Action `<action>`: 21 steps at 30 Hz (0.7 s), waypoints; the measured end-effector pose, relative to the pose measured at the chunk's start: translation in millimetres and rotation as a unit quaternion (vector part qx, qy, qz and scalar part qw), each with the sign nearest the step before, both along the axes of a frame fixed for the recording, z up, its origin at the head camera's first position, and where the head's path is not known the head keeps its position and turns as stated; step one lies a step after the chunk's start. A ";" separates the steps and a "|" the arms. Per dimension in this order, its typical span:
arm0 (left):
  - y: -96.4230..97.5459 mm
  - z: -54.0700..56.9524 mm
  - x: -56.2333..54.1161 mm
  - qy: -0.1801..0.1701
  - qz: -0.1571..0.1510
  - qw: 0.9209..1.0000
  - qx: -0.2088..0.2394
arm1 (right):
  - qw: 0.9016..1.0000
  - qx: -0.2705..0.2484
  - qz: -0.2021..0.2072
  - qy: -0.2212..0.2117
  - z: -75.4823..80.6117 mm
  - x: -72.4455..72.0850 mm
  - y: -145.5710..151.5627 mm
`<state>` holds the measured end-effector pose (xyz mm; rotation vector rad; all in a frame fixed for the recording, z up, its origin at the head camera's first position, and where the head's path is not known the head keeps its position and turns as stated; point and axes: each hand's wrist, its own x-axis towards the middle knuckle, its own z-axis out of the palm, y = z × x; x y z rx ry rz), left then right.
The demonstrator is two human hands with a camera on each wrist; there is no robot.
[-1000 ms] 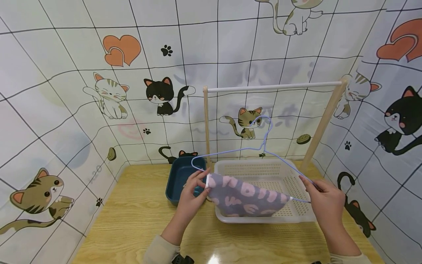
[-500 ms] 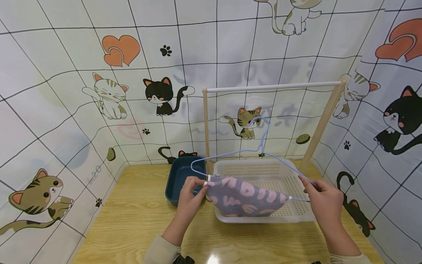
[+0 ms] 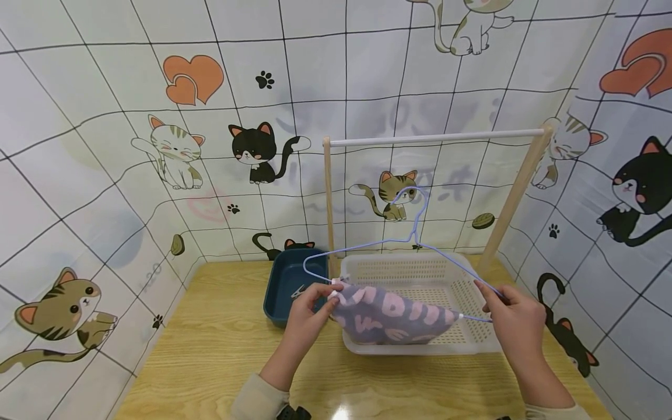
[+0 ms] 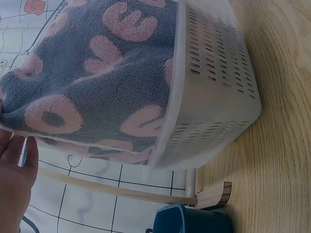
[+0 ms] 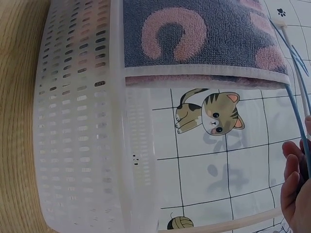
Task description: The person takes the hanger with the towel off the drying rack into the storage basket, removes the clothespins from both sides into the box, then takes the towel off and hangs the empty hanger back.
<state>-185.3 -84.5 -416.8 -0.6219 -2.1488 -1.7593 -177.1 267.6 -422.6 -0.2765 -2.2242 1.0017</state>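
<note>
A grey towel (image 3: 394, 315) with pink letters is draped over the lower bar of a blue wire hanger (image 3: 416, 228), its lower part down in the white perforated basket (image 3: 420, 351). My left hand (image 3: 308, 315) pinches the towel's white-edged corner close to the hanger's left end. With curled fingers my right hand (image 3: 518, 318) grips the hanger's right side, beyond the towel. In the left wrist view the left fingers (image 4: 14, 160) are at the towel's edge. The right wrist view has the right hand (image 5: 299, 194) round the blue wire, partly cut off by the frame.
Behind the basket stands a rack with wooden posts (image 3: 517, 192) and a white crossbar (image 3: 436, 140). A dark teal basin (image 3: 272, 312) sits left of the basket, a small light object (image 3: 297, 291) inside. Cat-printed sheeting (image 3: 247, 76) backs the wooden table (image 3: 210, 350).
My left hand shifts slightly right, drawing the towel's corner inward along the hanger's bar. The hanger's hook leans a little further left. My right hand keeps its grip.
</note>
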 end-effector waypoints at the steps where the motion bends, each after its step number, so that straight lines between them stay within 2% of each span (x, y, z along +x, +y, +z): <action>1: 0.4 0.2 0.0 -0.005 0.002 1.000 0.000 | 1.000 0.002 0.000 0.001 0.2 0.2 -0.1; 8: 4.0 2.8 0.3 -0.040 0.043 0.998 -0.007 | 1.000 0.018 0.008 0.011 2.3 2.1 -3.3; 12: 4.9 -0.2 -2.8 -0.031 0.058 0.998 -0.009 | 1.000 0.012 0.011 0.024 3.3 2.5 -5.0; 16: 4.5 -17.9 -14.5 -0.027 0.057 0.998 0.001 | 0.999 0.001 0.010 0.034 4.1 2.1 -5.8; 19: 4.2 -32.2 -22.6 -0.044 0.064 0.997 0.015 | 0.999 0.000 0.010 0.040 4.3 2.2 -6.0; 21: 4.2 -35.2 -23.9 -0.052 0.064 0.996 0.028 | 0.999 0.003 0.011 0.045 4.1 2.2 -6.0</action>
